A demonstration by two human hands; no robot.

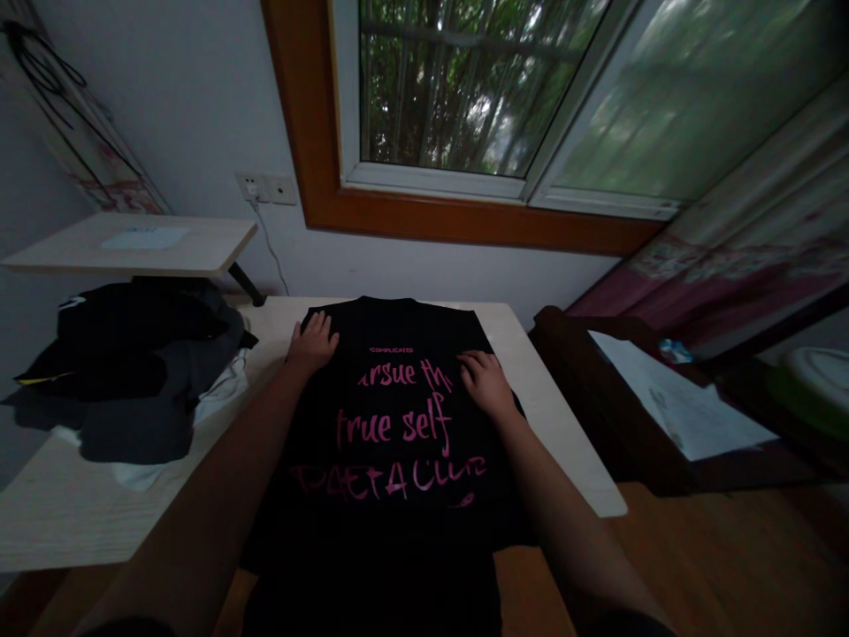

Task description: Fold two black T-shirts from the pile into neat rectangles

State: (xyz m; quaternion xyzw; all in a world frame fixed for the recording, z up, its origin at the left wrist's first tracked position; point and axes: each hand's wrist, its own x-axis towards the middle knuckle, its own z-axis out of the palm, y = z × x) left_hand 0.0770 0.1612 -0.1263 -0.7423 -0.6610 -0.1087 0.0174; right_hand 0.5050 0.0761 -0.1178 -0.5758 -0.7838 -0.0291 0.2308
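A black T-shirt (pixel 398 398) with pink lettering lies spread over the pale wooden table, its collar toward the wall and its lower part reaching past the table's front edge. My left hand (pixel 314 341) rests on the shirt near its upper left shoulder, fingers stretched out. On the opposite side, my right hand (pixel 486 380) touches the shirt's right side with its fingers extended and slightly bent. Neither hand grips any cloth that I can see.
At the left of the table (pixel 570 442) sits a heap of dark clothes (pixel 133 363), partly under a raised wooden shelf (pixel 218 243). A cable runs from a wall socket (pixel 265 188). Right of the table stands dark furniture (pixel 637 433) with papers (pixel 676 398). A window rises behind.
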